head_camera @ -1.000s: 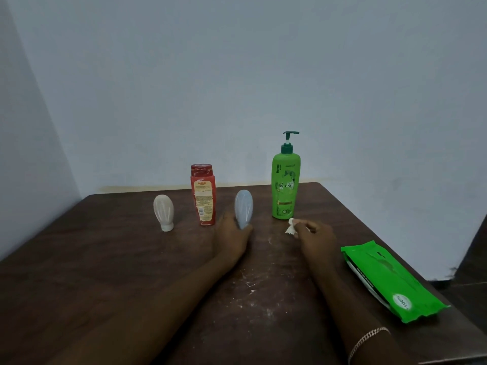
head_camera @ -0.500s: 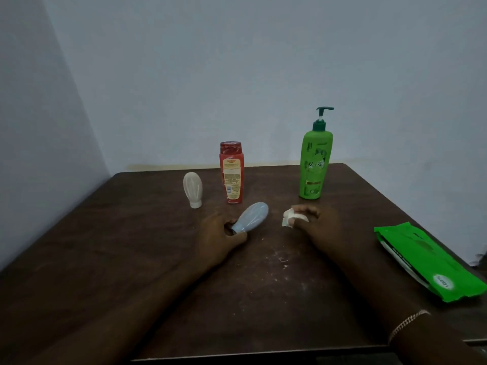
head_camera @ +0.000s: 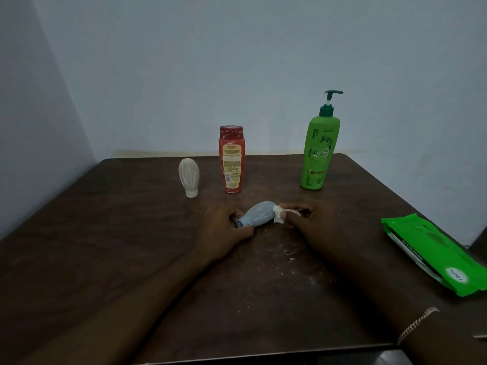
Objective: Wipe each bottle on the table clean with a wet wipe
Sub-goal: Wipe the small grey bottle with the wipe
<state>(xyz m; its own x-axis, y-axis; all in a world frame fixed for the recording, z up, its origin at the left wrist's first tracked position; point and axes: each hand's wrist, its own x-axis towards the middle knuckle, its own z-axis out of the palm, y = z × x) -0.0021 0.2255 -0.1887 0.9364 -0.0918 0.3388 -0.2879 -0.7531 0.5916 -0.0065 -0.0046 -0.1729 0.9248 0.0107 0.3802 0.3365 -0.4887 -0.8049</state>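
Observation:
A small pale blue bottle (head_camera: 257,213) lies tilted near the table's middle, its cap end gripped by my left hand (head_camera: 224,227). My right hand (head_camera: 313,222) pinches a crumpled white wet wipe (head_camera: 279,214) and holds it against the bottle's rounded end. Behind them stand a small white bottle (head_camera: 189,176) on its cap, a red bottle (head_camera: 231,159) with a yellow label, and a tall green pump bottle (head_camera: 319,151).
A green wet-wipe pack (head_camera: 432,254) lies at the right edge of the dark wooden table (head_camera: 105,246). White specks dot the tabletop in front of my hands. Walls close the table in at the back and left.
My left hand tipped the blue bottle over from upright and drew it nearer. My right hand brought the wipe leftward until it met the bottle's end. The view shifted left.

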